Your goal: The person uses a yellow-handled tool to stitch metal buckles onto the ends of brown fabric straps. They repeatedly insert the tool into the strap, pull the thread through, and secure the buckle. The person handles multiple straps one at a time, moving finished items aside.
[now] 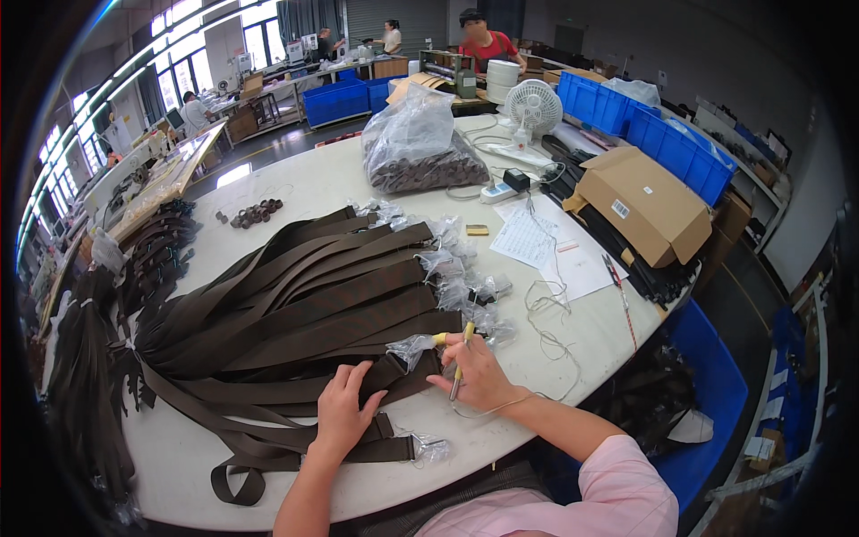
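Dark brown webbing straps point(295, 304) fan across the table, gathered at the left, with clear plastic wrapping point(461, 268) over their right ends. My left hand point(343, 403) lies on the strap ends nearest me, fingers extended and thumb apart. Beside it, my right hand point(483, 376) grips a yellow pen-shaped tool point(459, 367) with a metal end pointing down. Something yellow covers a fingertip of that hand, close to a wrapped buckle end point(412, 349). A thin pale cord point(573, 358) trails over the table near my right wrist. Another wrapped strap end point(429, 447) lies nearer me.
Small brown rings point(255, 213) and a plastic bag of brown pieces point(416, 148) sit farther back. A white fan point(534, 109), papers point(528, 237), red-handled tool point(614, 268) and cardboard box point(640, 206) stand or lie to the right. A blue bin point(716, 385) is beside the table; other people work beyond.
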`<action>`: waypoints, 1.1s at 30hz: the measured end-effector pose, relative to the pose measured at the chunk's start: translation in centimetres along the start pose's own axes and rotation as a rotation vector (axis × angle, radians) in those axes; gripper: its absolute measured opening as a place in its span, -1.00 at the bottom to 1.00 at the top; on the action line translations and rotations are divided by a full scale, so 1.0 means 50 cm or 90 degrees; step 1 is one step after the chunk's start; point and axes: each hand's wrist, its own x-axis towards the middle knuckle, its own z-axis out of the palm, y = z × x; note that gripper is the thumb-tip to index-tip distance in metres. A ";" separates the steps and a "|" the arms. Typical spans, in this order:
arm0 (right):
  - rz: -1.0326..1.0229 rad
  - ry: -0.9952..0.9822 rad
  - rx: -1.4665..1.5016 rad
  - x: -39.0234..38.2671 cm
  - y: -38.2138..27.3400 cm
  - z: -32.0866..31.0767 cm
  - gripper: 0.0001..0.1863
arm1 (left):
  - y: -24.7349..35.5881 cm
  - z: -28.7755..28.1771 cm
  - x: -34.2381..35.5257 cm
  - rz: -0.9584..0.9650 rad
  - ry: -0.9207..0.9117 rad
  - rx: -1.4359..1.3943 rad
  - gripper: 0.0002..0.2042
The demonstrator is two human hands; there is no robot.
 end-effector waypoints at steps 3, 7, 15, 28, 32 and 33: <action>-0.016 0.002 -0.033 0.006 -0.001 -0.003 -0.46 | -0.004 -0.006 0.005 0.042 0.026 0.023 -0.43; -0.006 -0.018 -0.014 -0.002 0.005 0.009 -0.46 | -0.005 -0.037 0.038 0.130 0.084 0.119 -0.40; -0.036 0.027 -0.035 0.002 0.014 0.016 -0.48 | -0.015 0.002 0.102 0.171 0.167 0.172 -0.35; -0.090 0.071 -0.120 0.040 0.045 0.030 -0.45 | -0.042 0.008 0.076 0.151 0.192 0.119 -0.35; -0.073 0.078 -0.116 0.055 0.043 0.031 -0.45 | -0.032 -0.018 0.080 0.125 0.147 0.058 -0.40; -0.083 0.083 -0.094 0.059 0.040 0.027 -0.45 | -0.025 -0.030 0.077 0.107 0.123 0.053 -0.40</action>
